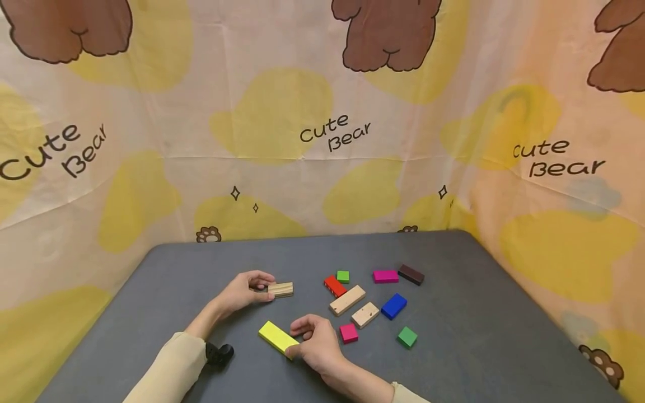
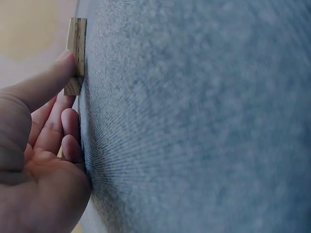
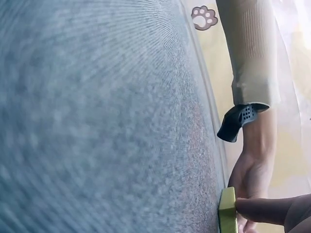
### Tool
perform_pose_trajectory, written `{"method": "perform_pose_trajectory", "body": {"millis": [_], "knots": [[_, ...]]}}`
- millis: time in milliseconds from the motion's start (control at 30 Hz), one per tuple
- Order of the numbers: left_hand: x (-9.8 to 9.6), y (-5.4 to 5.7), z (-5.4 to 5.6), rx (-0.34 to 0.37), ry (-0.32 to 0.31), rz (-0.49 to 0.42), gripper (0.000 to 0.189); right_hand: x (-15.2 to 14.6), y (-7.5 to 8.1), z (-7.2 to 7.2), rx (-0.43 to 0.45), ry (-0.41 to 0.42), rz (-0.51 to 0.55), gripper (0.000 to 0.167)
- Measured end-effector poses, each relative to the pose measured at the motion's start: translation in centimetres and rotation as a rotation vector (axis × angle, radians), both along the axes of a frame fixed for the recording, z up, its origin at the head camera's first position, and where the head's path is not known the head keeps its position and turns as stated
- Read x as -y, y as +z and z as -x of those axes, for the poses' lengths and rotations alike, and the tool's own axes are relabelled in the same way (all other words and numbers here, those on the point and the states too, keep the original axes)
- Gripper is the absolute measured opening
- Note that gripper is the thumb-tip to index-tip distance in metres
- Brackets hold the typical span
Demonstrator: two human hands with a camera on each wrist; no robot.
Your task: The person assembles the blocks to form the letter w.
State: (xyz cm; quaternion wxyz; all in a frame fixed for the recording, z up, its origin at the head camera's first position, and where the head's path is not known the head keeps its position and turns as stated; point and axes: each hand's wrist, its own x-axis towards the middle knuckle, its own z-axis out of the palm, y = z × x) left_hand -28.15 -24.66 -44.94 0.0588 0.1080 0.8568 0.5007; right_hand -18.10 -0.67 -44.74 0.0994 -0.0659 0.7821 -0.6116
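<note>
My left hand [image 1: 244, 294] pinches the left end of a striped natural-wood block [image 1: 282, 289] that lies on the table. In the left wrist view the thumb presses one face of that wood block [image 2: 77, 43], and the other fingers curl below and behind it. Nearer to me, my right hand [image 1: 318, 344] holds the right end of a long yellow block [image 1: 277, 337], which lies slanted on the table. The right wrist view has the thumb against the yellow block [image 3: 227, 208]; the far side of that grip is hidden.
Right of the hands lie a red block [image 1: 335, 286], a light green one [image 1: 343, 276], two pale wood blocks [image 1: 347, 300], a magenta block [image 1: 385, 276], a dark brown one [image 1: 411, 275], a blue one [image 1: 394, 306], a pink cube [image 1: 349, 333] and a green cube [image 1: 407, 337]. Bear-print cloth surrounds the grey table [image 1: 484, 324].
</note>
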Motion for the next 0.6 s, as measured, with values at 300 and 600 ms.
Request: {"method": "perform_pose_trajectory", "body": {"millis": [300, 600], "knots": [[0.31, 0.18, -0.07, 0.002, -0.012, 0.000, 0.043, -0.02, -0.02, -0.11, -0.022, 0.004, -0.023, 0.038], [0.25, 0.12, -0.12, 0.007, -0.015, 0.006, 0.041, -0.34, -0.10, 0.03, -0.067, 0.026, -0.064, 0.035]]}}
